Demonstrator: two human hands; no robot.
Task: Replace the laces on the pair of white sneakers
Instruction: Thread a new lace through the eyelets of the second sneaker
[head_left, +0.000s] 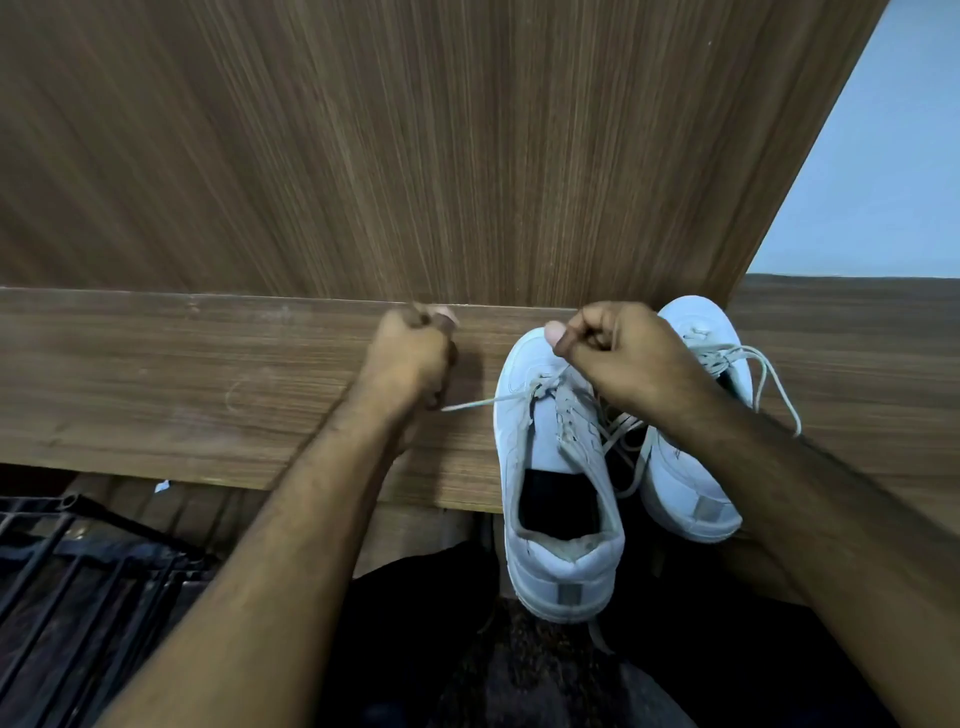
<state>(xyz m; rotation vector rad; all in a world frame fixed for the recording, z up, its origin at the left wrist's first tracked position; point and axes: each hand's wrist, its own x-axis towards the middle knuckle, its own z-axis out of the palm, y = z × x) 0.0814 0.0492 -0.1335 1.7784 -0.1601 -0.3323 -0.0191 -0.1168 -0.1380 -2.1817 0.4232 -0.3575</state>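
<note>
1. Two white sneakers (558, 467) stood side by side on one wooden shelf (208, 384): one under the right hand (618, 358), its heel overhanging the edge, and the second sneaker (691, 483) just to the right of that hand.
2. Two hands were in view, the left hand (410, 358) well to the left of the sneakers.
3. One lace (483, 402) ran taut between the left hand and the nearer sneaker.
4. One dark metal rack (78, 561) sat below the left forearm.

Wooden shelf (208, 384), pale wall (883, 182)
</note>
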